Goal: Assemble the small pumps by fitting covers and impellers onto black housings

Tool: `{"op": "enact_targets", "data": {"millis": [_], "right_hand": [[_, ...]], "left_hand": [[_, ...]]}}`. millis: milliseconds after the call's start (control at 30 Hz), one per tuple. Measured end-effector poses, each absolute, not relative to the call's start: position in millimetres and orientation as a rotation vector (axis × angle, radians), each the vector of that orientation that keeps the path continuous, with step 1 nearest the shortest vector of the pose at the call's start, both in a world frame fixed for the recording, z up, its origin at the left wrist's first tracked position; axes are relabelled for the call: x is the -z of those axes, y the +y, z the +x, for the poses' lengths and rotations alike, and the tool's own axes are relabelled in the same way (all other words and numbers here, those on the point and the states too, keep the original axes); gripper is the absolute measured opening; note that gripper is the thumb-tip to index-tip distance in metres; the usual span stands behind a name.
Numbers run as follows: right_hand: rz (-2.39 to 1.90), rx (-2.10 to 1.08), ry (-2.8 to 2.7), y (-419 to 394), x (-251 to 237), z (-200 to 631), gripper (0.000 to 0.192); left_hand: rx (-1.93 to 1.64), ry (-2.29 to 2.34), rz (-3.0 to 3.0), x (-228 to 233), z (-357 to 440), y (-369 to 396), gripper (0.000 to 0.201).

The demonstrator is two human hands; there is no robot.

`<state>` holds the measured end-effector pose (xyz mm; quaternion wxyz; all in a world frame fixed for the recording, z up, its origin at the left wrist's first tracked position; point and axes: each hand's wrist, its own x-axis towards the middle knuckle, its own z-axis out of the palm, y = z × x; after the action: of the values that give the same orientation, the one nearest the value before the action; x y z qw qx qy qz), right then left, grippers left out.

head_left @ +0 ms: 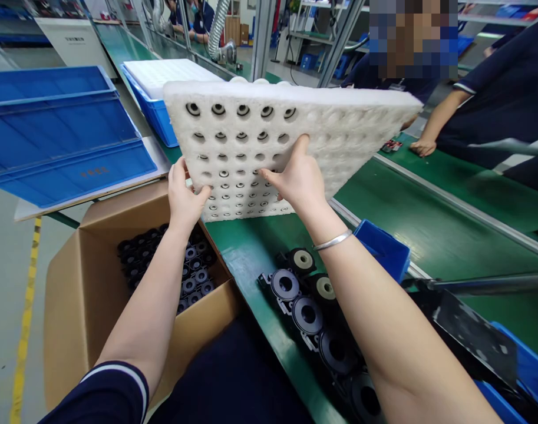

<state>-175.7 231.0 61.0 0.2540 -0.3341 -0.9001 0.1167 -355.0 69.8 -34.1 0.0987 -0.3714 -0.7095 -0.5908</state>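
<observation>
A thick white foam tray (357, 129) stands tilted up over the green bench, its face with rows of round holes turned towards me. Dark ring-shaped parts show inside many holes on its left side. My left hand (184, 197) grips the tray's left edge, thumb on the near face and fingers partly hidden behind. Against the middle of this face, my right hand (301, 179) holds the tray with its thumb and a finger at the holes; its other fingers are mostly hidden. Black round housings (307, 315) lie in rows on the bench under my right forearm.
A cardboard box (65, 294) with more black round parts stands at my left. Blue crates (52, 118) lie behind it, one holding another white foam tray (167, 76). A small blue bin (383, 250) sits right of the housings. Across the bench, a co-worker's hand (423, 147) rests.
</observation>
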Motion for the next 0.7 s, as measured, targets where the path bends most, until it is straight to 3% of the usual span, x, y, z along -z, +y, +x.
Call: {"op": "enact_targets", "data": {"millis": [233, 567, 700], "right_hand": [[-0.911, -0.313, -2.452, 227.8, -61.6, -171.9, 0.081], [-0.941, -0.257, -2.456, 225.0, -58.1, -170.5, 0.071], [-0.956, -0.222, -2.470, 225.6, -58.2, -170.4, 0.074]], "left_hand": [[1.672, -2.187, -0.951, 26.8, -328.9, 76.2, 0.108], [1.666, -2.192, -0.823, 22.2, -323.2, 87.2, 0.106], [1.733, -2.119, -0.999, 25.1, -329.5, 80.2, 0.090]]}}
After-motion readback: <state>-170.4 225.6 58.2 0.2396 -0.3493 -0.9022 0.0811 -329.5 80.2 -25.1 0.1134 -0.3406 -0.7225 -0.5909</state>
